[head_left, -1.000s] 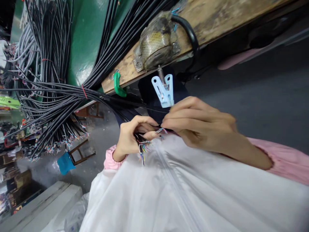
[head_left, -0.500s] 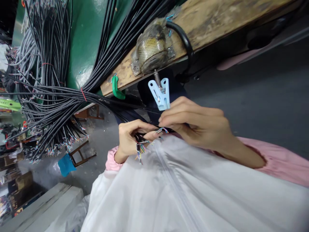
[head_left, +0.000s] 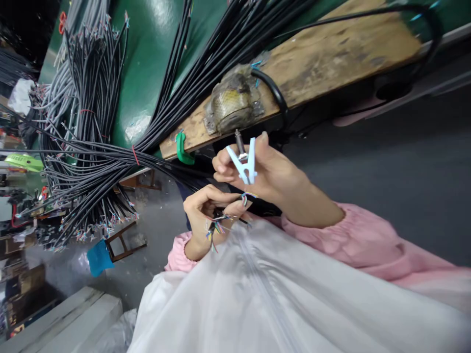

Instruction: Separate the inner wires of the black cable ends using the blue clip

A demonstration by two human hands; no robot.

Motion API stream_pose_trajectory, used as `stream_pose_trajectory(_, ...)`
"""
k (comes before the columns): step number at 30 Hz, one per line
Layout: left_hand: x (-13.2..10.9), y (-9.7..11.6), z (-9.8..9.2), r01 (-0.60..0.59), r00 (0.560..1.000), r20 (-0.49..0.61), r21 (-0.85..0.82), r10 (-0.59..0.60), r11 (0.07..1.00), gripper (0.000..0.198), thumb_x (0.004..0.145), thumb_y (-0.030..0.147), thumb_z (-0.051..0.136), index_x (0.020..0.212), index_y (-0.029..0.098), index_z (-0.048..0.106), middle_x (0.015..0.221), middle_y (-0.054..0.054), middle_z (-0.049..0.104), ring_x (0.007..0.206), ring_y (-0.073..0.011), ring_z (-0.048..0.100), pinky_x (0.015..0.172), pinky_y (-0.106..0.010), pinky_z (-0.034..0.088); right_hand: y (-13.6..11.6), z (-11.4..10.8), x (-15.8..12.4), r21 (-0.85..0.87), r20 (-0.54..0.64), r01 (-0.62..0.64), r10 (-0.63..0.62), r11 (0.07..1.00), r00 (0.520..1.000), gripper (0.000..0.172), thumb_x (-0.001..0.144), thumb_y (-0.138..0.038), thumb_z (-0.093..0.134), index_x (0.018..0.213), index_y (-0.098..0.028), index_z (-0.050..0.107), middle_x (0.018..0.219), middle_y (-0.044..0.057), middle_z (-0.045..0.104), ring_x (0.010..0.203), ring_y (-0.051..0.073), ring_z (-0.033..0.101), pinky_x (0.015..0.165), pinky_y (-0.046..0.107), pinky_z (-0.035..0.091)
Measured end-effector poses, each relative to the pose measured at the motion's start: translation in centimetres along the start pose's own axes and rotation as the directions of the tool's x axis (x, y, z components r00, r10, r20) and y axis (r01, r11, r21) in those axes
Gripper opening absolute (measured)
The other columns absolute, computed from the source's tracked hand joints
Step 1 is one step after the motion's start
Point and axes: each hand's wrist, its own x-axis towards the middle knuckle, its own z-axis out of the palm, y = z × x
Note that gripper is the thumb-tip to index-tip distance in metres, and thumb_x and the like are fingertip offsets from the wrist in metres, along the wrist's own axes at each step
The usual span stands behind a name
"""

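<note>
Plainly, wires [head_left: 245,199] in left hand [head_left: 205,211]

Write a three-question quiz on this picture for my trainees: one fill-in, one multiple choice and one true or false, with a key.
1. Fill in: the left hand holds black cable ends with several ____ wires showing.
2. Which hand does the light blue clip overlap in this view? A) left B) right C) neither
3. True or false: a red tie runs across the bundle of black cables.

Key: 1. coloured; 2. B, the right hand; 3. true.
</note>
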Motion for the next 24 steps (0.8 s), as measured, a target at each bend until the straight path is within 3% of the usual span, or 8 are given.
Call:
stream_pose_trajectory(4,0.3,0.6,0.6,0.021,1.0,-0.004,0.001,-0.021,1.0,0.039,0.057,0.039,0.094,0.058,0.013,0.064,0.052,0.005,0.059,0.035,-0.0046,0.056,0.037,-0.013,0.042,-0.4,0.0,-0.1,-0.089,-0.014,0.002,-0.003,0.996,1.0,0.056,0.063,-0.072,0.078,0.059,-0.019,0.061,0.06,-0.001,0.051,0.057,0.011,0.05,0.052,0.024,0.044)
stream_pose_trajectory(8,0.7,0.3,0.6,0.024,1.0,-0.011,-0.008,-0.024,1.0,0.038,0.056,0.038,0.094,0.059,0.014,0.066,0.052,0.004,0.061,0.035,-0.0045,0.055,0.036,-0.013,0.04,-0.1,-0.7,-0.3,-0.162,0.051,-0.016,0.025,0.987,0.998,0.062,0.067,-0.083,0.066,0.062,-0.021,0.059,0.057,-0.001,0.05,0.049,0.012,0.046,0.045,0.027,0.042)
stream_pose_trajectory(15,0.3,-0.4,-0.2,0.005,1.0,0.027,0.088,-0.007,0.996,0.037,0.058,0.043,0.092,0.062,0.014,0.07,0.054,0.004,0.06,0.04,-0.0043,0.055,0.038,-0.015,0.039,0.7,-3.4,-1.2,-0.226,-0.011,-0.002,-0.001,0.974,1.0,0.058,0.073,-0.08,0.062,0.066,-0.023,0.067,0.059,0.001,0.06,0.055,0.015,0.056,0.053,0.029,0.05)
stream_pose_trajectory(18,0.2,-0.8,-0.8,-0.072,0.995,0.081,0.124,0.062,0.99,0.031,0.063,0.042,0.09,0.067,0.016,0.074,0.058,0.003,0.062,0.044,-0.0045,0.056,0.043,-0.016,0.042,0.5,-3.7,-2.6,-0.226,-0.04,0.044,-0.054,0.973,0.998,0.044,0.074,-0.069,0.071,0.071,-0.025,0.072,0.064,0.0,0.064,0.058,0.014,0.057,0.055,0.029,0.049)
stream_pose_trajectory(21,1.0,-1.5,-1.9,-0.217,0.961,0.203,0.14,0.186,0.966,0.025,0.066,0.039,0.089,0.071,0.019,0.077,0.069,-0.001,0.069,0.058,-0.0079,0.064,0.056,-0.02,0.051,-0.2,-3.4,-4.2,-0.333,-0.019,0.126,-0.14,0.935,0.99,0.036,0.078,-0.062,0.072,0.071,-0.026,0.074,0.064,0.0,0.066,0.06,0.014,0.059,0.057,0.028,0.048)
stream_pose_trajectory(24,2.5,-2.9,-3.5,-0.334,0.902,0.309,0.053,0.302,0.941,0.022,0.075,0.042,0.083,0.074,0.021,0.079,0.074,-0.003,0.07,0.064,-0.0099,0.067,0.061,-0.022,0.054,-0.8,-3.1,-5.1,-0.523,0.121,0.234,-0.2,0.82,0.972,0.032,0.088,-0.054,0.067,0.072,-0.027,0.076,0.065,0.001,0.069,0.066,0.014,0.062,0.064,0.029,0.05)
